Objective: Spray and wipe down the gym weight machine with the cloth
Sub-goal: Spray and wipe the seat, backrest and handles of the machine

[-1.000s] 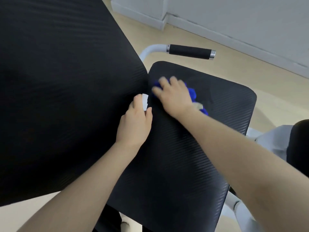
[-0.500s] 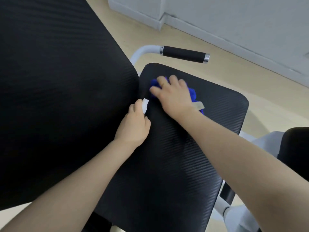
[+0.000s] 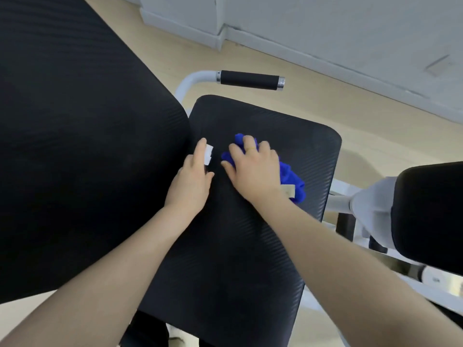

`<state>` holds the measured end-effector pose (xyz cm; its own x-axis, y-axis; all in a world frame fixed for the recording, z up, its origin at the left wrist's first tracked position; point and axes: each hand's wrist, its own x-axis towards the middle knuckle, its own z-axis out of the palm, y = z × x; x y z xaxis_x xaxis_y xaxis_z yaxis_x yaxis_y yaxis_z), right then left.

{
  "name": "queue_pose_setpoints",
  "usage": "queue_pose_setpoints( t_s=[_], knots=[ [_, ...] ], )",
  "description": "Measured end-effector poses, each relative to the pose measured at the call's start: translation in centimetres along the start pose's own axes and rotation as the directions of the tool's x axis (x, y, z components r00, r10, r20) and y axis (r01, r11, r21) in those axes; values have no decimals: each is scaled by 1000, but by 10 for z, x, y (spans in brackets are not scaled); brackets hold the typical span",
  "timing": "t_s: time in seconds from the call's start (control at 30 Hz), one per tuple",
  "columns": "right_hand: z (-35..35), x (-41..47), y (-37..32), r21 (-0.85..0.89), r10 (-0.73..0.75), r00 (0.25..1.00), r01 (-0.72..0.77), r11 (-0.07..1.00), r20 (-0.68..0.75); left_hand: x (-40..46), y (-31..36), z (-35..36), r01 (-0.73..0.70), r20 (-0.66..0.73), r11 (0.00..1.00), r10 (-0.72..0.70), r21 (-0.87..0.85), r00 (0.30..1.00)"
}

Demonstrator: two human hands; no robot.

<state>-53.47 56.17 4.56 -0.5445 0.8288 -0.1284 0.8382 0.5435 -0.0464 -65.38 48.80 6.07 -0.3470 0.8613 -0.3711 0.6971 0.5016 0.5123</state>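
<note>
bare forearms; right hand (image 3: 255,171) wears a thin yellow ring (image 3: 251,148)

cloth (image 3: 292,176) blue | seat pad (image 3: 250,246) black ribbed | handle (image 3: 249,80) black
</note>
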Motion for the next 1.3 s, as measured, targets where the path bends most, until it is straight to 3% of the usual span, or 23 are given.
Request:
queue_pose_setpoints(
  t_s=[0.13,0.2,0.27,0.33,0.4,0.5,0.6,0.67,0.7,0.77,0.83,0.9,0.97,1.03,1.17,1.23,1.3],
  knots=[
    [-4,1,48,-176,-145,989,140,974,-17,-9,-4,4,-114,-56,992,117,56,992],
    [-14,5,95,-190,30,996,-44,981,-79,-10,-4,12,-139,-12,985,141,102,990],
    [-19,-1,130,-161,206,977,-211,964,-49,-14,-2,20,-141,29,978,138,155,990],
    [-20,-7,129,-103,244,969,-246,964,-34,-16,-1,24,-134,40,972,129,192,991],
    [-14,-20,99,-33,171,983,-174,984,-66,-18,1,24,-116,42,975,110,191,993],
    [5,-68,35,59,-100,994,103,993,-46,-20,1,21,-97,85,971,80,216,993],
    [16,-107,8,76,-315,948,311,947,40,-24,1,17,-111,176,956,64,272,982],
    [10,-93,24,2,-413,910,413,911,22,-25,1,15,-135,190,943,78,303,979],
    [5,-79,36,-56,-398,917,397,916,-1,-24,0,15,-146,186,936,89,320,978],
    [-4,-43,65,-116,-229,967,216,970,-114,-23,-1,16,-161,181,919,100,361,978],
    [-8,-15,85,-67,-3,995,-4,998,-96,-22,-4,21,-162,178,909,99,384,979],
    [-2,-10,87,-8,69,994,-70,998,-79,-23,-6,23,-166,168,906,108,390,980],
    [2,-29,72,38,44,983,-37,999,-178,-24,-5,23,-160,157,915,108,370,982],
    [7,-70,54,83,-78,979,96,992,-191,-24,-2,21,-147,161,923,94,356,982],
    [6,-106,58,73,-400,916,400,914,-13,-28,13,15,-133,149,934,88,332,985],
    [2,-81,81,19,-346,938,346,938,-8,-31,18,16,-159,125,939,126,306,984],
    [-4,-49,106,-1,-121,986,122,993,-111,-34,21,17,-189,124,943,160,273,979]
  ],
)
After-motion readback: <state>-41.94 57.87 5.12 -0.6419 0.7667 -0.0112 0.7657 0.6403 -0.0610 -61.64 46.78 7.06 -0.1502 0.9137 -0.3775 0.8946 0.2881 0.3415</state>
